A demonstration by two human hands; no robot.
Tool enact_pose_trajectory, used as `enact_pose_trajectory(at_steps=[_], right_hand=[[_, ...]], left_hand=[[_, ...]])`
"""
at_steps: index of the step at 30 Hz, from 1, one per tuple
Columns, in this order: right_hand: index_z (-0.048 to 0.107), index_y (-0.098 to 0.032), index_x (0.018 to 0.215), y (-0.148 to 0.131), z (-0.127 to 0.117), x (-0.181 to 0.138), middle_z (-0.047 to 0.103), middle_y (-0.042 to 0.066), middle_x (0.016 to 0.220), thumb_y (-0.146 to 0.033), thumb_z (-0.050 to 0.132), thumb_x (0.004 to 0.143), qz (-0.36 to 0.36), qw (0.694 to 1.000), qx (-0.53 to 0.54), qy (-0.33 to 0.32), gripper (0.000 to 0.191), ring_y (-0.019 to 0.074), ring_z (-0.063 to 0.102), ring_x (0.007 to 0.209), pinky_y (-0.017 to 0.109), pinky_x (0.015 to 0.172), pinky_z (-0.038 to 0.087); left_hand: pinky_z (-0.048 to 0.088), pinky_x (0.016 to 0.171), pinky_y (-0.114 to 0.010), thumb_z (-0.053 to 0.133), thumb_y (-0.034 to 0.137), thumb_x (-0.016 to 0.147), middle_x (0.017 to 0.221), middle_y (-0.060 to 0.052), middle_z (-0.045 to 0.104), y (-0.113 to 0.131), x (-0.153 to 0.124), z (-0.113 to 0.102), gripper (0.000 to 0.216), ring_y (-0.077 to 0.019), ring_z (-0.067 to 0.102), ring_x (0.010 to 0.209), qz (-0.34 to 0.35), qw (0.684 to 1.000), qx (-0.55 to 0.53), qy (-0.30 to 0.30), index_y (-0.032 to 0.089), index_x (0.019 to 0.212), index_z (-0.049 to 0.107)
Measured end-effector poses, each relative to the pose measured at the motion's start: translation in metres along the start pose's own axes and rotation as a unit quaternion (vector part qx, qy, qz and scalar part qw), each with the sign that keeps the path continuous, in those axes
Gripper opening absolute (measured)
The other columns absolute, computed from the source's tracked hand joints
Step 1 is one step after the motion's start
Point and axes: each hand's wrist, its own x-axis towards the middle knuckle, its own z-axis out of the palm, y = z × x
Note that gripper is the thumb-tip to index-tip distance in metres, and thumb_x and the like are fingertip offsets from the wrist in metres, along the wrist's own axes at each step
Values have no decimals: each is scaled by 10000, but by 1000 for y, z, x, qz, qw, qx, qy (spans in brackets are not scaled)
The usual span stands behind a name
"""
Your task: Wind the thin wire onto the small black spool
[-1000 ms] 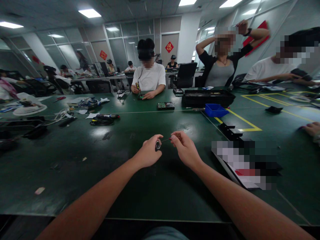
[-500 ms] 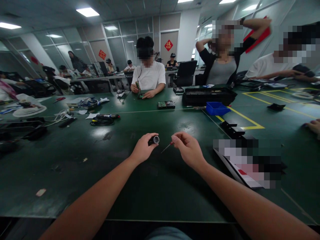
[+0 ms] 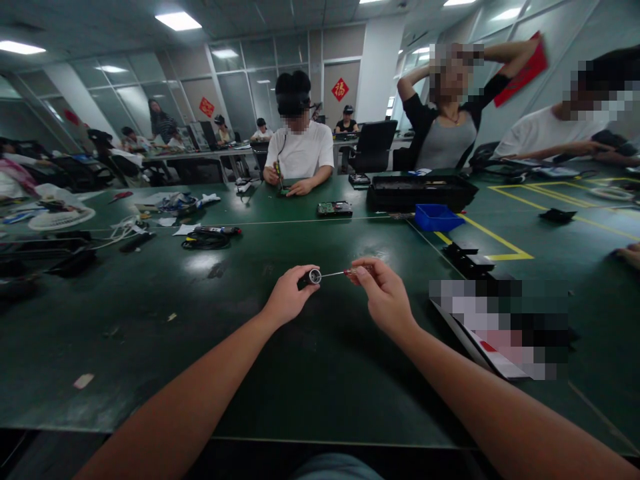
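My left hand (image 3: 289, 293) is closed round a short black cylinder (image 3: 313, 276) with a silver-rimmed round end that faces right. What lies inside that end is too small to make out. In my right hand (image 3: 383, 290) is a small screwdriver (image 3: 334, 274), pinched by its handle, red near the shaft. The thin metal shaft points left, and its tip is at the cylinder's open end. Whether the tip touches anything inside cannot be seen. Both hands are held above the green table (image 3: 320, 387).
Beyond my hands are a circuit board (image 3: 335, 209), a blue bin (image 3: 438, 218) and a long black tray (image 3: 423, 193). A coiled black cable (image 3: 210, 239) lies to the left. Black parts (image 3: 470, 259) and a white box (image 3: 473, 340) sit right. Across the table a person (image 3: 300, 147) works on a board.
My right hand has swung the screwdriver from slanting down to nearly level, bringing its tip to the cylinder's end. My left hand has barely moved.
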Motion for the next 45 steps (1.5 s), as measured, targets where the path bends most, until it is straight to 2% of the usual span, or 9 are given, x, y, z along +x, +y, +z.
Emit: enact_pose_trajectory(at_steps=[4,15,20,26,36,41,45], right_hand=[[654,-229,1066,1,1,0,737,62,952,-424,560,957,5,1000,-22,-16,242,231,701,898,411,845,545],[644,-222,1069,3,0,2,749,71,954,-415,536,968,13,998,-61,10,243,238,706,892,409,830,535],[643,-210,1064,4,1,2,748,71,931,-422,533,963,6,998,-67,14,259,233,699,860,388,798,527],[678,-207,955,-3,-1,1,729,47,834,-451,555,962,-14,993,-116,10,274,209,677,765,332,704,495],[704,-198,883,-9,-1,2,689,19,721,-493,573,952,-16,987,-163,9,330,172,597,615,294,577,419],[633,-210,713,-10,-2,1,593,-19,590,-528,597,929,-22,982,-187,20,386,144,521,529,276,525,365],[592,-215,659,-11,-1,1,556,-30,551,-531,602,923,-28,981,-190,26,412,131,492,497,268,508,349]], left_hand=[[442,1075,-422,684,154,871,1220,-59,686,1,0,0,368,-238,615,1165,3,1000,1,-5,223,1231,669],[435,1084,-433,695,177,870,1231,-59,681,-1,-1,1,380,-240,607,1173,18,1000,-2,-12,238,1244,671],[434,1077,-417,709,126,850,1221,-57,691,-2,0,2,379,-230,613,1163,28,1000,-6,-3,220,1216,681],[442,1072,-432,716,137,849,1219,-59,692,-2,0,1,379,-242,613,1164,26,1000,-3,-5,236,1214,687],[445,1079,-449,717,145,853,1221,-58,692,-2,0,-1,366,-251,613,1174,24,1000,0,-11,239,1206,692],[447,1073,-439,722,161,860,1223,-43,690,-6,0,0,371,-239,609,1179,25,1000,2,-15,256,1218,688],[455,1066,-437,723,165,860,1224,-46,689,-7,1,0,375,-239,613,1174,28,999,8,-18,258,1222,689]])
